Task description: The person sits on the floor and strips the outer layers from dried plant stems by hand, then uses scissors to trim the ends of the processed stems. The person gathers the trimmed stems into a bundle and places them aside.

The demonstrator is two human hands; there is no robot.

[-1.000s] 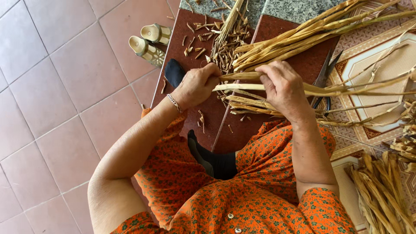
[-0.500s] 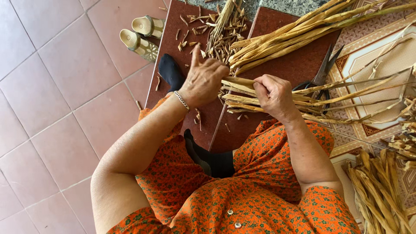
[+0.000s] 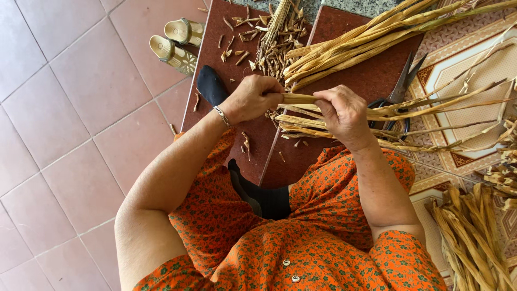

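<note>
Reddish floor tiles [image 3: 70, 108] fill the left of the view, and we're looking straight down at a person seated on them in an orange flowered dress [image 3: 258, 242], one black-socked foot [image 3: 211, 86] stretched out onto a dark brown board [image 3: 226, 59]. Both hands are up at the centre and both are on the same thing: a bundle of pale dried stalks [image 3: 301, 99]. Left hand [image 3: 253, 98], silver bracelet at the wrist, fingers curled shut round the cut end of the bundle. Right hand [image 3: 342, 110] just beside it, fingers folded down over the stalks and pinching them, thumb tucked underneath. The bundle runs off to the right from that grip, its long strands fanning across the patterned mat [image 3: 468, 70]. Under the right hand, more loose stalks lie on the board, and black-handled scissors [image 3: 398, 94] rest just behind the knuckles, blades pointing up and away. Above the hands, a thick sheaf of longer stalks [image 3: 366, 43] lies slanted across the second board. Short trimmed scraps [image 3: 269, 43] are scattered at the top near the left hand. Pair of beige sandals [image 3: 175, 43] parked on the tiles at upper left. Bottom right, another heap of dried stalks [image 3: 474, 231] beside the person's right elbow
</note>
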